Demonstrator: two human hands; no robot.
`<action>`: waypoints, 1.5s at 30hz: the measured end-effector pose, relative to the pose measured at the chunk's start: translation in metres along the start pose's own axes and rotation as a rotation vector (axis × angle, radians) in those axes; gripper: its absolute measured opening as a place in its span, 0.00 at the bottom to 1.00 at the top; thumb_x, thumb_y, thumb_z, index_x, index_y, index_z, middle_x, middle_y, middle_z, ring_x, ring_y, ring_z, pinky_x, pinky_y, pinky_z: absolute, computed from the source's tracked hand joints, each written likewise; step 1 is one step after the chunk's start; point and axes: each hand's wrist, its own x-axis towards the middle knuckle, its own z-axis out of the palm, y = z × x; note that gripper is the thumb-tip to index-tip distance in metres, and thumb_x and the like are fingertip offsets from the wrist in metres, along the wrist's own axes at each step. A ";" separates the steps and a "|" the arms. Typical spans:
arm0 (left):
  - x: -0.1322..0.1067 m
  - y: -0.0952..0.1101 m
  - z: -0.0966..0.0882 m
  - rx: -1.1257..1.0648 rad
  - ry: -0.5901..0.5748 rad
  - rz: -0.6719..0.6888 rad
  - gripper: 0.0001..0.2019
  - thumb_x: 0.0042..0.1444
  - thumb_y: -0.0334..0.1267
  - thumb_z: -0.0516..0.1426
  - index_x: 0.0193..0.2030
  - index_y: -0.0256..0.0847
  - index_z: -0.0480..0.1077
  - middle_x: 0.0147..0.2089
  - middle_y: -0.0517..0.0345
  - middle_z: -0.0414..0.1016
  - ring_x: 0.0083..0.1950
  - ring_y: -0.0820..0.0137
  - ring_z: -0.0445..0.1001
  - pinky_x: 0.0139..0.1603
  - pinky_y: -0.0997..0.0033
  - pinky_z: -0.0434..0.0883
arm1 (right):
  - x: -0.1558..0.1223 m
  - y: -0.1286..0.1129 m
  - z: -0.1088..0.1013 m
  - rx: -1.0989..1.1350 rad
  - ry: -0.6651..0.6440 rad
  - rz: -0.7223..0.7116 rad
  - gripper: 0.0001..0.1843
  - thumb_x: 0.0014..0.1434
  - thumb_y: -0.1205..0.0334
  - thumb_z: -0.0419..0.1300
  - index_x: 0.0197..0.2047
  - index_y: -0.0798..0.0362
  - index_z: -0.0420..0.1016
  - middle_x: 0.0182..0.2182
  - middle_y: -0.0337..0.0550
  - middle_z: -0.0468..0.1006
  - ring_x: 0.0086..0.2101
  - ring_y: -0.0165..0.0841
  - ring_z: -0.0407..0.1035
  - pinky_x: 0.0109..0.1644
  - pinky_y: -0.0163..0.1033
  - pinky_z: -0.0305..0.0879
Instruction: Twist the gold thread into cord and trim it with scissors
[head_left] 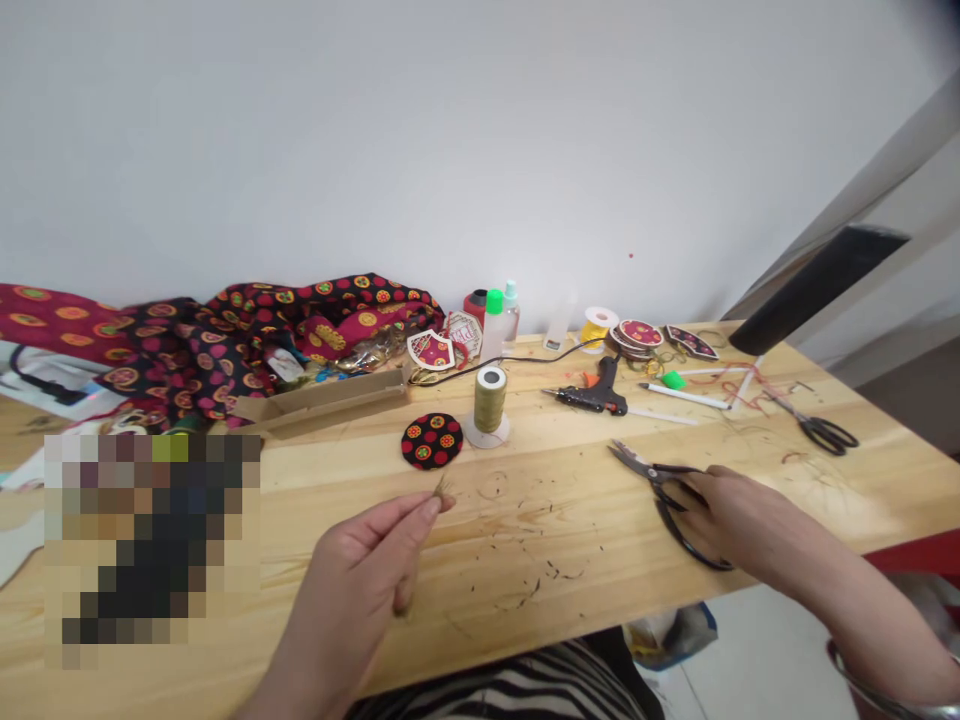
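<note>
My left hand hovers over the wooden table with thumb and forefinger pinched on a short bit of olive thread. My right hand lies on the table at the right, fingers closed round the handles of black scissors, whose blades point left and lie on the wood. Just beyond my left hand sit a round patch of black fabric with red and yellow dots and an upright spool of olive thread.
A black glue gun with its cable, small bottles, fabric-covered pieces, a second pair of scissors and a white pen lie at the back. Patterned cloth and a cardboard box fill the back left. Thread snippets litter the wood.
</note>
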 end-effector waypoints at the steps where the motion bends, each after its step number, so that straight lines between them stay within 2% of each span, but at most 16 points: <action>1: 0.000 -0.001 0.003 0.002 -0.006 -0.008 0.19 0.44 0.49 0.63 0.37 0.34 0.77 0.11 0.70 0.53 0.16 0.80 0.49 0.17 0.79 0.48 | 0.000 -0.006 -0.003 -0.027 0.001 0.028 0.08 0.53 0.66 0.55 0.25 0.56 0.74 0.23 0.50 0.76 0.26 0.41 0.72 0.31 0.42 0.66; 3: 0.000 -0.003 0.008 -0.003 -0.020 -0.030 0.20 0.44 0.50 0.63 0.36 0.33 0.77 0.11 0.70 0.53 0.16 0.80 0.48 0.17 0.78 0.47 | 0.003 -0.026 -0.008 0.011 0.045 -0.023 0.09 0.55 0.66 0.55 0.33 0.59 0.76 0.31 0.54 0.77 0.33 0.44 0.72 0.37 0.46 0.68; 5: 0.000 -0.003 0.012 -0.020 -0.029 -0.049 0.20 0.43 0.50 0.63 0.35 0.33 0.77 0.11 0.70 0.53 0.15 0.80 0.48 0.17 0.78 0.47 | 0.009 -0.054 -0.013 0.248 0.136 -0.202 0.12 0.60 0.64 0.54 0.44 0.57 0.74 0.41 0.53 0.76 0.42 0.42 0.70 0.46 0.45 0.66; 7: 0.001 -0.004 0.015 -0.040 -0.025 -0.056 0.20 0.42 0.49 0.63 0.35 0.33 0.77 0.11 0.70 0.54 0.15 0.80 0.48 0.16 0.78 0.47 | 0.019 -0.085 -0.014 0.514 0.110 -0.382 0.11 0.62 0.64 0.53 0.46 0.52 0.73 0.43 0.47 0.75 0.44 0.35 0.67 0.49 0.39 0.65; 8: 0.002 -0.004 0.016 -0.050 -0.020 -0.056 0.20 0.42 0.49 0.64 0.35 0.33 0.77 0.11 0.70 0.54 0.15 0.80 0.48 0.16 0.78 0.47 | 0.026 -0.100 -0.014 0.584 0.101 -0.424 0.10 0.62 0.65 0.54 0.45 0.53 0.73 0.41 0.46 0.75 0.43 0.34 0.67 0.48 0.38 0.65; 11: 0.004 -0.005 0.016 -0.071 -0.006 -0.050 0.19 0.42 0.48 0.64 0.35 0.33 0.77 0.11 0.71 0.54 0.15 0.80 0.48 0.16 0.79 0.47 | 0.047 -0.134 -0.008 0.525 0.116 -0.462 0.10 0.60 0.71 0.53 0.43 0.56 0.73 0.37 0.48 0.74 0.41 0.37 0.64 0.46 0.40 0.64; 13: 0.004 -0.005 0.015 -0.082 -0.001 -0.046 0.19 0.43 0.48 0.63 0.35 0.33 0.77 0.11 0.71 0.54 0.15 0.80 0.49 0.17 0.79 0.47 | 0.059 -0.146 -0.003 0.395 0.136 -0.547 0.08 0.59 0.72 0.53 0.39 0.57 0.73 0.36 0.49 0.73 0.39 0.38 0.62 0.43 0.41 0.63; 17: 0.004 -0.005 0.015 -0.084 0.024 -0.052 0.18 0.42 0.47 0.64 0.34 0.34 0.77 0.11 0.71 0.53 0.14 0.79 0.50 0.16 0.78 0.48 | 0.072 -0.153 0.002 0.206 0.139 -0.738 0.06 0.56 0.74 0.54 0.34 0.56 0.71 0.36 0.48 0.72 0.37 0.38 0.60 0.37 0.41 0.60; 20: 0.004 -0.006 0.016 -0.087 0.038 -0.038 0.18 0.42 0.46 0.64 0.34 0.33 0.77 0.11 0.71 0.54 0.14 0.79 0.50 0.15 0.78 0.49 | 0.073 -0.153 0.005 0.209 0.148 -0.774 0.06 0.57 0.73 0.54 0.33 0.56 0.70 0.36 0.48 0.72 0.39 0.39 0.60 0.37 0.41 0.58; 22: 0.005 -0.007 0.016 -0.101 0.035 -0.035 0.17 0.43 0.46 0.64 0.35 0.33 0.78 0.11 0.71 0.54 0.14 0.80 0.50 0.15 0.79 0.49 | 0.070 -0.151 0.005 0.316 0.137 -0.737 0.07 0.55 0.75 0.54 0.31 0.56 0.70 0.35 0.48 0.72 0.38 0.38 0.60 0.39 0.41 0.58; 25: 0.007 -0.010 0.017 -0.141 0.018 -0.053 0.17 0.44 0.45 0.64 0.35 0.33 0.78 0.12 0.71 0.54 0.15 0.81 0.49 0.15 0.80 0.49 | 0.060 -0.145 0.000 0.713 0.066 -0.567 0.09 0.55 0.77 0.53 0.29 0.56 0.69 0.31 0.44 0.72 0.36 0.34 0.62 0.40 0.39 0.60; 30: 0.007 -0.009 0.021 -0.205 -0.013 -0.078 0.15 0.42 0.45 0.66 0.33 0.35 0.78 0.12 0.72 0.50 0.15 0.82 0.47 0.15 0.81 0.48 | 0.041 -0.137 -0.010 1.568 -0.279 -0.163 0.05 0.57 0.65 0.56 0.30 0.56 0.68 0.27 0.40 0.73 0.30 0.29 0.67 0.37 0.37 0.64; 33: 0.007 -0.011 0.024 -0.153 -0.022 -0.067 0.16 0.43 0.46 0.65 0.34 0.35 0.78 0.12 0.72 0.51 0.15 0.82 0.47 0.15 0.81 0.48 | 0.035 -0.133 -0.010 1.942 -0.425 -0.055 0.10 0.55 0.59 0.60 0.30 0.57 0.69 0.25 0.41 0.75 0.26 0.27 0.68 0.32 0.33 0.63; 38: 0.009 -0.014 0.025 -0.087 -0.029 -0.054 0.17 0.45 0.47 0.63 0.37 0.34 0.77 0.12 0.72 0.51 0.15 0.81 0.47 0.15 0.81 0.48 | 0.030 -0.126 -0.006 2.134 -0.485 -0.040 0.12 0.54 0.57 0.63 0.29 0.57 0.68 0.21 0.38 0.73 0.19 0.22 0.62 0.22 0.28 0.50; 42: 0.010 -0.011 0.028 -0.095 -0.024 -0.054 0.18 0.44 0.47 0.64 0.36 0.33 0.77 0.11 0.72 0.51 0.15 0.81 0.48 0.15 0.80 0.48 | 0.028 -0.122 -0.007 2.202 -0.483 -0.033 0.13 0.54 0.57 0.63 0.29 0.56 0.65 0.17 0.33 0.69 0.16 0.20 0.54 0.20 0.29 0.41; 45: 0.011 -0.011 0.030 -0.081 -0.025 -0.061 0.19 0.44 0.48 0.64 0.37 0.33 0.77 0.12 0.72 0.51 0.15 0.80 0.47 0.16 0.80 0.47 | 0.026 -0.119 -0.008 2.181 -0.449 0.004 0.14 0.52 0.57 0.65 0.30 0.56 0.66 0.16 0.32 0.66 0.17 0.20 0.50 0.21 0.30 0.37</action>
